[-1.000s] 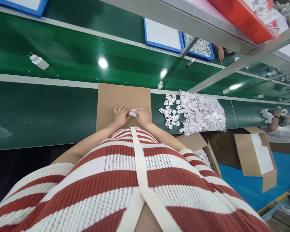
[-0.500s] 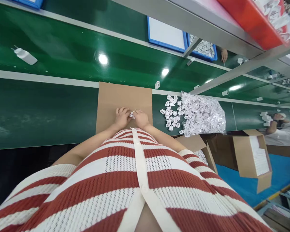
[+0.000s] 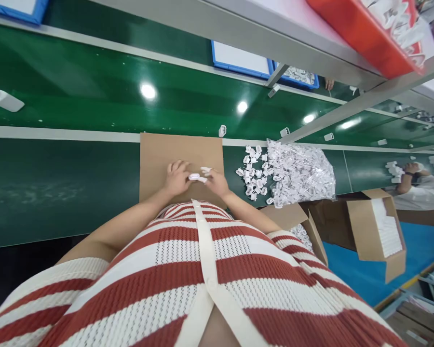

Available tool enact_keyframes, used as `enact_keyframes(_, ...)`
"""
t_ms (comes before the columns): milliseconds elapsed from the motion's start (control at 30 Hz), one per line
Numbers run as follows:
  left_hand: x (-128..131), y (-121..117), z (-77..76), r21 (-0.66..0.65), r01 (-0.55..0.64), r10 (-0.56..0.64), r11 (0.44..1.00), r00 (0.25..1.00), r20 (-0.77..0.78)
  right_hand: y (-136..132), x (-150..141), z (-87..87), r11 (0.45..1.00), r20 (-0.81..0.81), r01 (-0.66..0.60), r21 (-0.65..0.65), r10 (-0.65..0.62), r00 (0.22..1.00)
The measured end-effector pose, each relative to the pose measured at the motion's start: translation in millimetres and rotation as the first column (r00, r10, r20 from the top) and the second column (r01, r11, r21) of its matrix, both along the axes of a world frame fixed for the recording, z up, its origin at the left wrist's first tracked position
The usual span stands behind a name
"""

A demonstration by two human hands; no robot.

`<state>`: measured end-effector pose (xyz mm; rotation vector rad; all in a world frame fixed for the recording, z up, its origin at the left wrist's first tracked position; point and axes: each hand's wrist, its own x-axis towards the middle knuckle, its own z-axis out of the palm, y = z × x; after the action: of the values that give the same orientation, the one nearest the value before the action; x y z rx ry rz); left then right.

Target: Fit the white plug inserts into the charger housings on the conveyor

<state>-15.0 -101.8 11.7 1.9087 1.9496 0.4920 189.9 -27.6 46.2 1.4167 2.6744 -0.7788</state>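
Your left hand holds a small white plastic piece at its fingertips, grip narrow, over the brown cardboard sheet in front of you. Your right hand is just beside it, thumb and forefinger parted, with white coverings on those two tips; the lower tip is right at the piece's end, though you cannot tell whether it presses on it. The piece sits between your two hands. To the right of your right hand, loose white parts lie scattered on the dark green table, and beyond them rests a clear bag full of similar parts. Ahead of your hands, past the sheet's far edge, a white housing stands on the shiny green strip. Well off to your right, a co-worker's hand is near some white blocks.
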Motion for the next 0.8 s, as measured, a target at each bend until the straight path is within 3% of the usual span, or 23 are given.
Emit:
enact_keyframes(100,-23.3,35.2,5.9,0.007,-0.229,0.229,0.973,0.973,-0.001,19.7,43.1,1.4,0.967,0.049,0.243,0.077,-0.247,0.968)
enact_keyframes(200,-54.6,83.7,6.7,0.012,-0.452,0.452,0.892,0.892,0.026,37.0,80.3,0.4,0.891,0.125,0.435,0.129,-0.450,0.884)
enact_keyframes(333,-92.6,133.4,3.8,-0.022,-0.615,0.614,0.788,0.785,0.083,45.4,100.6,-5.7,0.834,0.138,0.542,0.107,-0.552,0.822)
enact_keyframes(433,-110.7,141.6,4.1,-0.080,-0.629,0.635,0.773,0.766,0.103,41.8,103.1,-9.4,0.806,0.068,0.590,0.042,-0.592,0.803)
enact_keyframes(533,-118.6,132.4,6.7,-0.107,-0.635,0.644,0.765,0.758,0.106,33.5,104.6,-11.1,0.760,-0.049,0.647,-0.056,-0.650,0.759)
enact_keyframes(600,-117.4,127.2,9.3,-0.034,-0.664,0.664,0.747,0.742,0.091,26.8,104.1,-11.7,0.718,-0.142,0.678,-0.154,-0.696,0.704)
enact_keyframes(633,-114.5,127.5,10.8,0.036,-0.656,0.652,0.754,0.754,0.082,23.5,102.6,-11.9,0.695,-0.188,0.685,-0.220,-0.719,0.669)
enact_keyframes(700,-103.7,136.0,13.8,0.157,-0.523,0.522,0.838,0.851,0.051,17.7,96.8,-12.0,0.639,-0.264,0.668,-0.382,-0.768,0.584)
enact_keyframes(767,-86.1,154.8,15.8,0.133,-0.239,0.240,0.962,0.971,0.007,13.5,88.1,-11.0,0.574,-0.312,0.604,-0.553,-0.815,0.489)
enact_keyframes(800,-75.3,166.5,16.0,0.066,-0.087,0.087,0.994,0.996,0.001,12.1,83.4,-9.8,0.542,-0.328,0.559,-0.627,-0.835,0.442)
